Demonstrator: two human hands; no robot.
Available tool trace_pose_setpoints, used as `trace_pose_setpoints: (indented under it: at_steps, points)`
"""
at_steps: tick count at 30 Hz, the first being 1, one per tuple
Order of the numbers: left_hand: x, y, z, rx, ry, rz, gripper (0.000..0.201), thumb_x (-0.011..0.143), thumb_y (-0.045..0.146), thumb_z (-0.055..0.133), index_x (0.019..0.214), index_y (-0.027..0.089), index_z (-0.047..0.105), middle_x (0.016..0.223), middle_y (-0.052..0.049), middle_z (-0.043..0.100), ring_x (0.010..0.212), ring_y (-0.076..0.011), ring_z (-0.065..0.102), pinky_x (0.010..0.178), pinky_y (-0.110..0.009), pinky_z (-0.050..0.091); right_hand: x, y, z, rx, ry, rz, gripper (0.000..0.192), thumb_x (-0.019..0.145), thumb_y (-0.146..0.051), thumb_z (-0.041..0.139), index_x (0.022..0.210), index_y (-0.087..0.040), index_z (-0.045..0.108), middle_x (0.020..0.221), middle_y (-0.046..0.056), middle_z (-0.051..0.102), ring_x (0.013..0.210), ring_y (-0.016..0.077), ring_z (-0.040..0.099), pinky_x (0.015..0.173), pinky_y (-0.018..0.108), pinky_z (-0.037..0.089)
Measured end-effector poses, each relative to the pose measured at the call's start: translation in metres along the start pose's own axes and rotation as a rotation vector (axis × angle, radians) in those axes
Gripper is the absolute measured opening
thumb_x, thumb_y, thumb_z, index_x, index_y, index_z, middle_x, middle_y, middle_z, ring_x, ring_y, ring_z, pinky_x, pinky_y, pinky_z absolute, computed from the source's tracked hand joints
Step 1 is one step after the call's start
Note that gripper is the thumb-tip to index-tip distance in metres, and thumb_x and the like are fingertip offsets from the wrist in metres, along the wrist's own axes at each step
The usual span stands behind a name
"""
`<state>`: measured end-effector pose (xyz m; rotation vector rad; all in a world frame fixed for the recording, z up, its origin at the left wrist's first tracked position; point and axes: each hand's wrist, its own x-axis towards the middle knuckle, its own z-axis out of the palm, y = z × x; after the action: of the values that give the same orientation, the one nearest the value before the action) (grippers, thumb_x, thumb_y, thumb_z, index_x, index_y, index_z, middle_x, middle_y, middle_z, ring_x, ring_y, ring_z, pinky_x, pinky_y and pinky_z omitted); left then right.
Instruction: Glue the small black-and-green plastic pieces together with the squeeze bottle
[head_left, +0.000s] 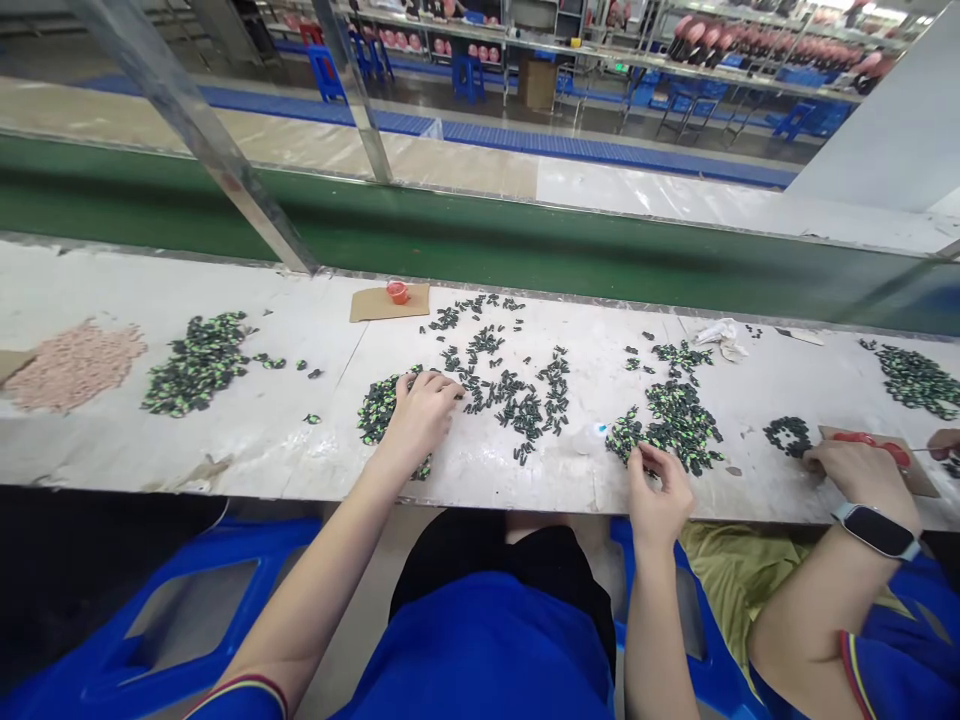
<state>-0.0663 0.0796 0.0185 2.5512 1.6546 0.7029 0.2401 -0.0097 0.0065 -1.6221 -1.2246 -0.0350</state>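
Factory line, white worn desk point(247, 440) | small dark-green-and-black plastic pieces point(517, 400): I judge light, stiff, pinch singly | left hand point(421, 408) fingers curled on the pieces | right hand point(658, 490) pinching one.

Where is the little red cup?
In the head view the red cup sits on a brown card at the table's far edge, left of middle, beyond the left hand and the scattered dark pieces.
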Motion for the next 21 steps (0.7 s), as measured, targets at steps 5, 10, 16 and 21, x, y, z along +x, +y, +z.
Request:
trace_pose_setpoints:
  at_steps: [5, 10, 16, 21]
  points:
    - [0.006, -0.009, 0.001, -0.036, -0.087, -0.003, 0.026, 0.075, 0.004, 0.048, 0.083, 0.022, 0.065, 0.084, -0.009, 0.069, 0.090, -0.0301, 0.056, 0.082, -0.048, 0.034, 0.006, -0.005, 0.013, -0.031, 0.005, -0.080, 0.020, 0.084, -0.031, 0.057, 0.087, -0.016, 0.070, 0.092, 0.012, 0.068, 0.087, 0.0227, 0.064, 0.080, 0.040, 0.054]
    - [-0.003, 0.000, -0.008, -0.165, -0.129, 0.066, 0.023, 0.085, 0.014, 0.046, 0.088, 0.023, 0.066, 0.082, -0.007, 0.071, 0.083, -0.0253, 0.058, 0.075, -0.040, 0.038, -0.012, -0.020, 0.013, -0.087, -0.098, -0.178, 0.030, 0.083, -0.040, 0.060, 0.105, -0.019, 0.065, 0.105, 0.012, 0.063, 0.112, 0.0301, 0.049, 0.094, 0.052, 0.043]
    - [-0.040, 0.040, 0.002, -0.306, -0.131, 0.086, 0.021, 0.092, 0.021, 0.045, 0.095, 0.022, 0.066, 0.083, -0.003, 0.071, 0.082, -0.0202, 0.058, 0.079, -0.036, 0.038, -0.018, -0.027, 0.032, -0.087, -0.196, -0.159, 0.035, 0.080, -0.045, 0.063, 0.103, -0.019, 0.058, 0.119, 0.016, 0.056, 0.125, 0.0334, 0.034, 0.100, 0.058, 0.035]
    - [-0.056, 0.061, 0.010, -0.180, 0.017, 0.004, 0.016, 0.091, 0.021, 0.051, 0.093, 0.023, 0.066, 0.083, -0.005, 0.067, 0.088, -0.0220, 0.054, 0.080, -0.038, 0.034, -0.017, -0.037, 0.032, 0.284, -0.353, 0.035, 0.026, 0.081, -0.036, 0.064, 0.095, -0.022, 0.048, 0.115, 0.013, 0.062, 0.122, 0.0274, 0.048, 0.099, 0.051, 0.040]
